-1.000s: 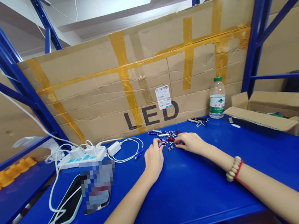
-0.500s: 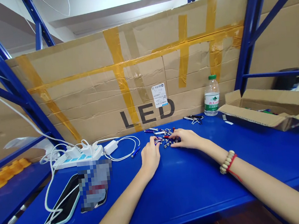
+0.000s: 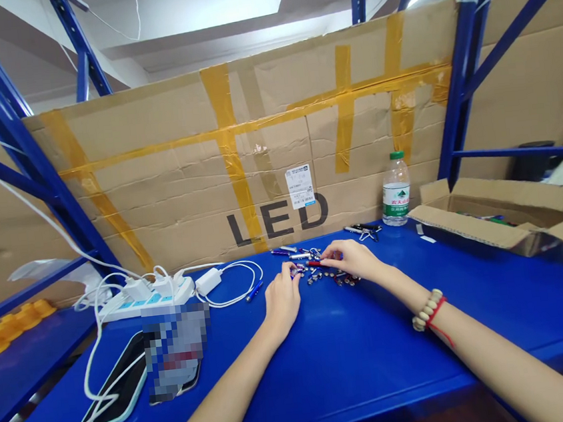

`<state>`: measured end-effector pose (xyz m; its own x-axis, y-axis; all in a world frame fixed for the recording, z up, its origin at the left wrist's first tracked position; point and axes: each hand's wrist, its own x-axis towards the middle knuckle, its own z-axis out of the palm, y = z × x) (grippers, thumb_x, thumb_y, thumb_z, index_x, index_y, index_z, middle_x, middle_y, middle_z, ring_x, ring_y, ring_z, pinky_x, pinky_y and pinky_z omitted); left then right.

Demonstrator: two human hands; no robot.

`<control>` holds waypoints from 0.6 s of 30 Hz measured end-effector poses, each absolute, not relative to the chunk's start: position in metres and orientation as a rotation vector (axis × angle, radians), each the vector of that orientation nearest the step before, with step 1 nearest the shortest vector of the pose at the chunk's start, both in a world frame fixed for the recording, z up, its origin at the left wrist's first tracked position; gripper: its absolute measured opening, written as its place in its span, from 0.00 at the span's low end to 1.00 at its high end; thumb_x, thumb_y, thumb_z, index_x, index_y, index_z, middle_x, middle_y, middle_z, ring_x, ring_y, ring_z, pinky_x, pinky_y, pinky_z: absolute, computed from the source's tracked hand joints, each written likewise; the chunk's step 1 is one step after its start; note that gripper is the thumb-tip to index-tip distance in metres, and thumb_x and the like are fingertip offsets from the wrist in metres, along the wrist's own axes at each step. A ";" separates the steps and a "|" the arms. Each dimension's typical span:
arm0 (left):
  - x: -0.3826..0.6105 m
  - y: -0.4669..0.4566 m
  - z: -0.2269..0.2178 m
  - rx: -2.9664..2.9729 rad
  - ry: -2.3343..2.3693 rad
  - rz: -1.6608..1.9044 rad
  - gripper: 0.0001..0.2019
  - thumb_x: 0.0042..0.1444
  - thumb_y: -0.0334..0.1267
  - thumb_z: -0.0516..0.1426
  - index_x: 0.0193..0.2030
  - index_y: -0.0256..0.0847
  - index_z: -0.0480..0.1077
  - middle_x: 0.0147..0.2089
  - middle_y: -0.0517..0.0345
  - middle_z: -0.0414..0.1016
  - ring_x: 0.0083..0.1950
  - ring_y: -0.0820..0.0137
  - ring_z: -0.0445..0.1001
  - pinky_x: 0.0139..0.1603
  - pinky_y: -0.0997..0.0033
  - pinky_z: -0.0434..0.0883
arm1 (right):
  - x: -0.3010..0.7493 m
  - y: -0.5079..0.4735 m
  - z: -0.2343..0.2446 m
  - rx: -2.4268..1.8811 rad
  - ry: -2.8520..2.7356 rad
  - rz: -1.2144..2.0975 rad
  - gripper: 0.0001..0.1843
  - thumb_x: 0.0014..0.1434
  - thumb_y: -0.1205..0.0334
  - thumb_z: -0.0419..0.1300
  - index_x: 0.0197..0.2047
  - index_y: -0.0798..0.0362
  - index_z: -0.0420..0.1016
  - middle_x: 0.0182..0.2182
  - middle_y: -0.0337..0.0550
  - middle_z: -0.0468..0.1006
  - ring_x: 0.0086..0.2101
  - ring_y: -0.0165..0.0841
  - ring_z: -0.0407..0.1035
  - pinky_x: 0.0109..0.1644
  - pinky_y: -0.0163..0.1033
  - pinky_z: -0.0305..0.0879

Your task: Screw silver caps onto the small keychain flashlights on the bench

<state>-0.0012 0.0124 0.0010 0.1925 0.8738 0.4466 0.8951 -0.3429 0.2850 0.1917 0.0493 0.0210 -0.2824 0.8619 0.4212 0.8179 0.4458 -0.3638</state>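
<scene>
My left hand (image 3: 281, 297) rests on the blue table (image 3: 357, 357), fingers curled round a small purple metal piece whose kind I cannot make out. My right hand (image 3: 351, 258) is lifted slightly over a scatter of small keychain lights and button cells (image 3: 318, 269), its fingers pinched on a small red light. Several more little lights (image 3: 290, 251) lie just behind the hands, near the cardboard wall (image 3: 257, 166) marked LED.
A water bottle (image 3: 394, 189) stands at the back right beside an open cardboard box (image 3: 508, 217). A white power strip (image 3: 144, 296) with chargers and cables, a phone (image 3: 123, 382) and a blurred object lie at the left. Blue rack posts (image 3: 454, 85) frame the table.
My right hand has risen off the pile with a small red light pinched in its fingers, uncovering several button cells. The left hand has barely moved.
</scene>
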 end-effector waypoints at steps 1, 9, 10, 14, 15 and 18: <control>-0.001 0.012 0.001 -2.418 -1.765 -0.850 0.09 0.61 0.37 0.45 0.48 0.41 0.57 0.40 0.54 0.74 0.40 0.65 0.74 0.38 0.70 0.68 | 0.192 0.050 0.020 -1.377 -2.108 0.122 0.10 0.53 0.55 0.57 0.35 0.51 0.75 0.31 0.39 0.76 0.28 0.29 0.68 0.31 0.32 0.60; 0.000 0.009 0.002 -2.542 -1.656 -0.785 0.10 0.62 0.38 0.44 0.48 0.42 0.58 0.42 0.54 0.73 0.44 0.66 0.72 0.42 0.70 0.68 | 0.192 0.049 0.019 -1.374 -2.189 0.067 0.11 0.53 0.51 0.57 0.33 0.48 0.75 0.30 0.38 0.74 0.29 0.30 0.67 0.30 0.33 0.57; 0.000 0.008 0.002 -2.541 -1.660 -0.780 0.10 0.62 0.38 0.44 0.48 0.42 0.58 0.42 0.54 0.73 0.44 0.66 0.72 0.42 0.70 0.68 | 0.191 0.049 0.020 -1.373 -2.183 0.065 0.12 0.53 0.51 0.56 0.32 0.48 0.75 0.30 0.38 0.74 0.30 0.30 0.67 0.30 0.33 0.57; -0.001 0.008 0.001 -2.548 -1.670 -0.762 0.10 0.61 0.37 0.44 0.48 0.42 0.58 0.42 0.55 0.73 0.44 0.66 0.72 0.43 0.70 0.68 | 0.185 0.049 0.019 -1.322 -2.088 0.127 0.14 0.51 0.49 0.57 0.29 0.51 0.73 0.31 0.38 0.74 0.30 0.30 0.68 0.33 0.34 0.60; -0.001 0.008 0.000 -2.552 -1.663 -0.761 0.10 0.61 0.37 0.44 0.49 0.42 0.58 0.42 0.55 0.73 0.44 0.66 0.72 0.43 0.69 0.68 | 0.182 0.049 0.019 -1.311 -2.062 0.153 0.14 0.50 0.49 0.58 0.29 0.51 0.72 0.30 0.38 0.74 0.30 0.30 0.68 0.34 0.34 0.60; -0.002 0.009 -0.001 -2.565 -1.641 -0.753 0.11 0.61 0.39 0.45 0.49 0.42 0.58 0.42 0.54 0.73 0.44 0.66 0.72 0.43 0.68 0.68 | 0.176 0.049 0.017 -1.280 -2.036 0.241 0.14 0.48 0.49 0.59 0.28 0.52 0.70 0.26 0.38 0.75 0.28 0.31 0.68 0.32 0.34 0.61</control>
<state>-0.0019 0.0088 -0.0011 0.3376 0.8543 0.3953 0.8566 -0.4529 0.2472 0.1758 0.0488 0.0167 -0.2581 0.8464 0.4659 0.7142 0.4919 -0.4979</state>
